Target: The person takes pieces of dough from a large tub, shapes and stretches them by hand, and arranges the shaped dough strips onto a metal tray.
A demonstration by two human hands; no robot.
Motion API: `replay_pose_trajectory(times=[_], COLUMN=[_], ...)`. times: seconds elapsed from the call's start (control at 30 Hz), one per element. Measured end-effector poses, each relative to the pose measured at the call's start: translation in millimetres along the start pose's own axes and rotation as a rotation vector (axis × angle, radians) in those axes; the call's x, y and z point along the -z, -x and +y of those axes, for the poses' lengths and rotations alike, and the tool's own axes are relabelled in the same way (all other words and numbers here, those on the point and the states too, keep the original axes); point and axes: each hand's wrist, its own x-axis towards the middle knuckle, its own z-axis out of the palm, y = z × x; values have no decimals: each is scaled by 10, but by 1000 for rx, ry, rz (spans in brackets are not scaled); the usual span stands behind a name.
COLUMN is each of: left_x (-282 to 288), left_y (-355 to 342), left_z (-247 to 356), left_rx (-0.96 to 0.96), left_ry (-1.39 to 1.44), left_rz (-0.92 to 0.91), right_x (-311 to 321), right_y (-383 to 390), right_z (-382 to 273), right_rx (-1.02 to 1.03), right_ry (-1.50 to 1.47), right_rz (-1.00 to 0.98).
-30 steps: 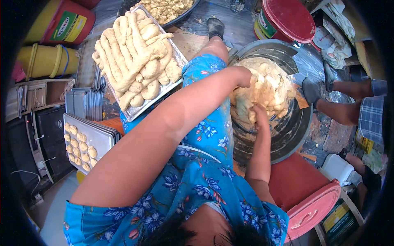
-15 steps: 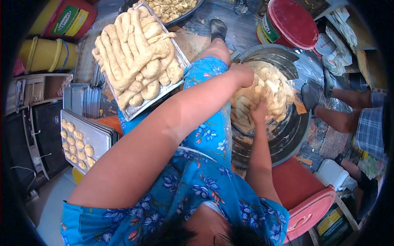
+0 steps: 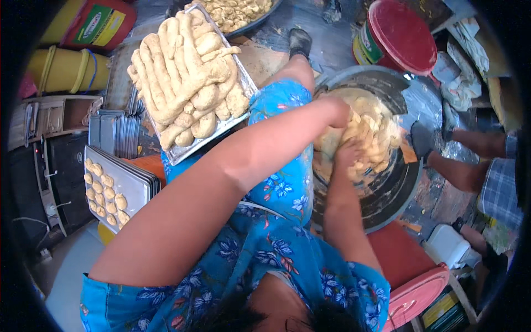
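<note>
A wide black basin (image 3: 390, 206) stands to the right of my knee, with a heap of pale dough pieces (image 3: 373, 130) dusted with brownish flour in it. My left hand (image 3: 335, 112) reaches across to the heap's upper left side; its fingers are turned down and hidden. Lower down, my right hand (image 3: 348, 154) lies against the dough with fingers stretched out, somewhat blurred. On my left thigh rests a metal tray (image 3: 185, 153) piled with long dough ropes (image 3: 171, 72) and rounder lumps. Neither hand touches that tray.
At left, a stack of baking trays (image 3: 135, 188) carries small dough rounds (image 3: 99, 188). Another dark basin (image 3: 260, 23) of dough pieces is at the top. A red lidded bucket (image 3: 401, 36) stands beyond the black basin, a red container (image 3: 409, 265) nearer. Another person's legs (image 3: 464, 171) are at right.
My right hand has shifted left and slightly up against the dough, its forearm tilting. The left hand has moved little, slightly right and down. The whole view has shifted slightly.
</note>
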Motion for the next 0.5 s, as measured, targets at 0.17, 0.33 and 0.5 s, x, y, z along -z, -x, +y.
replay_pose_trajectory(times=[0.17, 0.33, 0.5], left_x=[-2, -158, -38], left_y=[-33, -16, 544], left_z=[185, 134, -118], left_rx=[-16, -66, -443], left_ry=[-71, 46, 259], left_rz=[-38, 40, 570], right_x=[59, 88, 1055], right_y=[675, -155, 192], right_z=[412, 763, -597], right_rx=[701, 182, 341], right_ry=[317, -358, -849], right_rz=[-89, -691, -772])
